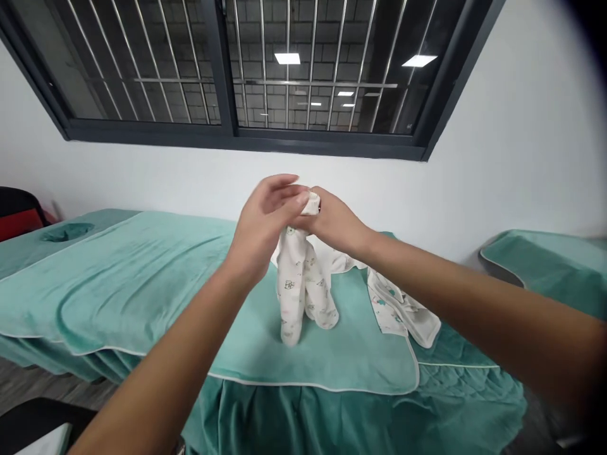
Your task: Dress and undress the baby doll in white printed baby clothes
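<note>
Left hand (258, 221), from 7 o'clock: fingers curved, thumb against white garment (291, 278); grip unclear. Right hand (339, 221), from 4 o'clock: fingers clamped on it.

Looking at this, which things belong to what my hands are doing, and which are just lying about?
In use:
- left hand and right hand
- white printed garment hanging from them
- green cover beneath it

Apparently just lying about:
- printed white cloth to the right, untouched
- red and black object at the left edge
</note>
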